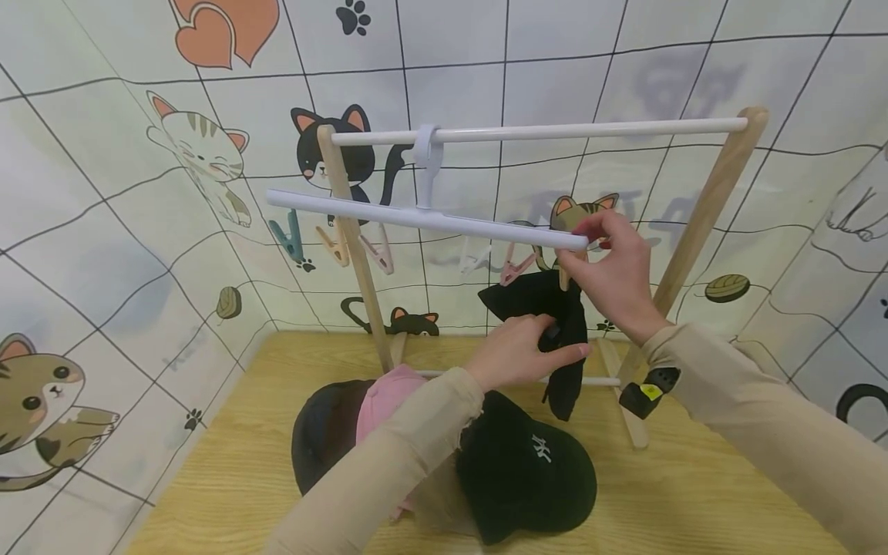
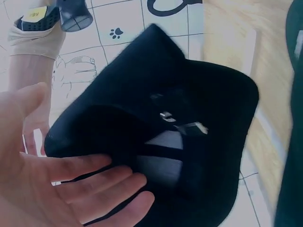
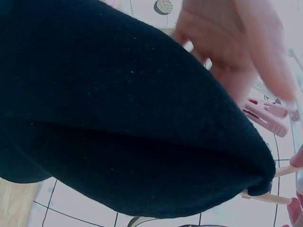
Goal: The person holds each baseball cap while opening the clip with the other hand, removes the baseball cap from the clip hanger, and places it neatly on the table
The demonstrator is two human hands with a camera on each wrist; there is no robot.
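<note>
A black cap (image 1: 570, 378) hangs by its edge from a peach-coloured clip (image 1: 565, 279) under the right end of a white clip hanger (image 1: 423, 219). My right hand (image 1: 613, 266) pinches this clip; in the right wrist view its fingertips (image 3: 297, 158) are on the clip's legs, which stand apart. My left hand (image 1: 516, 351) is beside the cap, fingers extended. Seen from the left wrist, the left fingers (image 2: 113, 182) overlap the cap's opening, where a strap with a metal buckle (image 2: 168, 116) shows.
The hanger hooks over the white rail of a wooden-sided rack (image 1: 708, 208). Other clips, teal (image 1: 294, 237), orange and pink (image 1: 515, 266), dangle from it. On the wooden table (image 1: 215, 462) lie a dark green cap (image 1: 506, 470), a pink cap (image 1: 388, 397) and a dark cap (image 1: 322, 432).
</note>
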